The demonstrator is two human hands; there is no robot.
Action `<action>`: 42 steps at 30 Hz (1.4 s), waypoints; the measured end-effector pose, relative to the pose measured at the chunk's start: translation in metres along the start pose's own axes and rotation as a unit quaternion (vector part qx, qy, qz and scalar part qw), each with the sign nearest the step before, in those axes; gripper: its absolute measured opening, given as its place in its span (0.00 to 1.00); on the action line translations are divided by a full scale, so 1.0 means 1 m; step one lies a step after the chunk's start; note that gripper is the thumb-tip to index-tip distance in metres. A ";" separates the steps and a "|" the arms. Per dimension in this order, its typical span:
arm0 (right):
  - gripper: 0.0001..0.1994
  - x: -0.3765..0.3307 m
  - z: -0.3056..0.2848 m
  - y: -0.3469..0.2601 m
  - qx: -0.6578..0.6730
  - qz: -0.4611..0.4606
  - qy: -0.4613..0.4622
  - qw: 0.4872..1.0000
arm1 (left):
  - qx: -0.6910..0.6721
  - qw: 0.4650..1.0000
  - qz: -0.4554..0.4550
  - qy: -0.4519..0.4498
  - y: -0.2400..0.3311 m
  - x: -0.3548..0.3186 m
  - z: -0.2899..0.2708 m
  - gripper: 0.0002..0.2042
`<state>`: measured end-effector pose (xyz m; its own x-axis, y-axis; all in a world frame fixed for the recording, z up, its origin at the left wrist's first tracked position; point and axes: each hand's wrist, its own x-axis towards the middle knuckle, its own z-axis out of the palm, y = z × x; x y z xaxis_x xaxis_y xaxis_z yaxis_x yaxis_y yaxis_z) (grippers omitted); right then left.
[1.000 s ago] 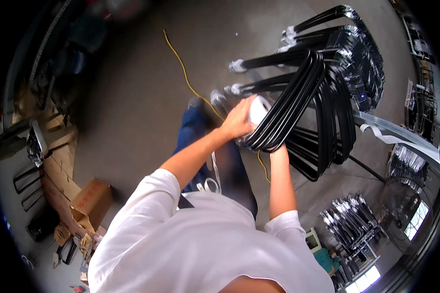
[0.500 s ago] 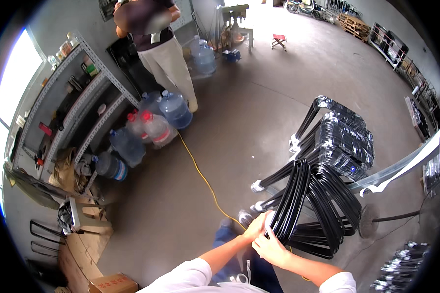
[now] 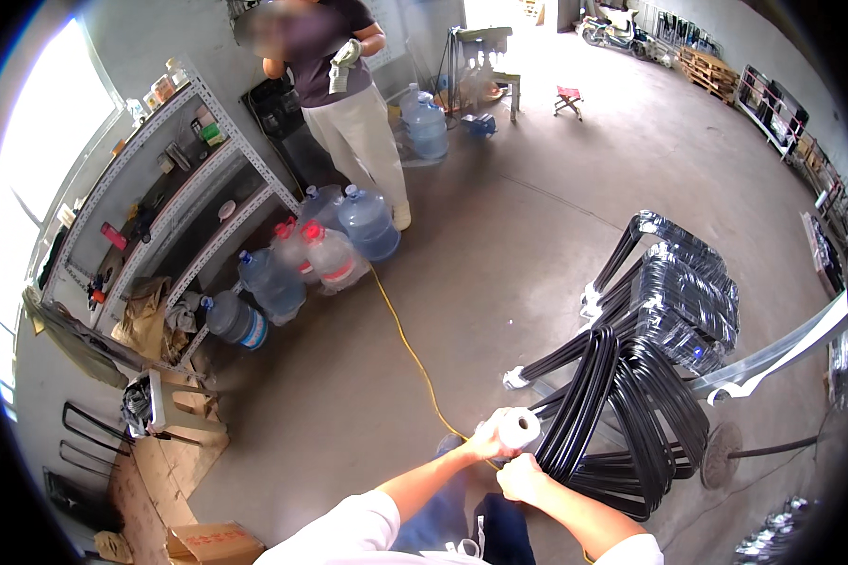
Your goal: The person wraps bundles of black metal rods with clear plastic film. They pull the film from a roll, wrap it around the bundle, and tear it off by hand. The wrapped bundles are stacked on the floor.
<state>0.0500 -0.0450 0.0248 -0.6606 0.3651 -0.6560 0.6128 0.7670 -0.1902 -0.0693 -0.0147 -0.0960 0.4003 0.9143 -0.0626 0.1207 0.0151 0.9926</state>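
Note:
My left hand (image 3: 488,437) is wrapped round a small white roll of film (image 3: 520,428), its round end with the core hole turned up. Just below and to the right, my right hand (image 3: 521,478) is closed beside the near end of a bundle of bent black metal tubes (image 3: 579,405). What its fingers grip is hidden. The tubes fan out into a second group of black frames (image 3: 655,414) on the right. Behind them stands a stack of frames wrapped in shiny film (image 3: 685,306), with white-wrapped leg ends.
A yellow cable (image 3: 407,344) runs along the floor towards my feet. Large water bottles (image 3: 369,224) stand by a metal shelf (image 3: 245,151) on the left, where another person (image 3: 349,113) stands. A round metal base with a bar (image 3: 723,454) lies at right; a cardboard box (image 3: 215,544) sits lower left.
My left hand has turned the white roll end-up and away from the tubes; my right hand has drawn down into a closed grip. The view has shifted, and the other person's arm has lowered.

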 end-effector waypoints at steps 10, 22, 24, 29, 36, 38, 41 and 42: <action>0.10 0.002 -0.002 0.002 0.037 0.035 -0.025 0.998 | -0.029 0.998 -0.045 -0.018 0.040 -0.036 -0.025 0.45; 0.08 0.006 0.010 -0.001 0.067 0.061 0.043 0.995 | -0.147 0.966 -0.197 -0.081 0.020 -0.074 -0.022 0.38; 0.06 0.010 0.017 -0.003 0.118 0.079 0.066 0.988 | -0.165 0.955 -0.214 -0.119 0.024 -0.080 -0.025 0.38; 0.09 0.008 0.002 -0.005 0.105 0.075 -0.003 0.992 | -0.098 0.964 -0.172 -0.179 -0.008 -0.060 -0.040 0.35; 0.07 0.009 0.017 -0.009 0.110 0.149 0.028 0.982 | -0.205 0.947 -0.082 -0.232 -0.019 -0.035 -0.032 0.35; 0.09 -0.002 -0.006 -0.007 0.101 0.127 -0.008 0.987 | -0.203 0.942 -0.140 -0.228 -0.014 -0.044 -0.035 0.40; 0.13 -0.020 -0.039 -0.005 0.080 0.113 -0.072 0.988 | -0.259 0.919 -0.185 -0.231 -0.001 -0.039 -0.043 0.41; 0.14 -0.022 -0.045 -0.003 0.080 0.108 -0.091 0.987 | -0.270 0.904 -0.199 -0.264 0.010 -0.039 -0.045 0.41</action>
<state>0.0433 -0.0317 0.0729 -0.4267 0.3992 -0.8115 0.8010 0.5835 -0.1341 -0.1246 -0.0320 -0.0794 0.8179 0.4741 -0.3259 -0.0528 0.6260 0.7781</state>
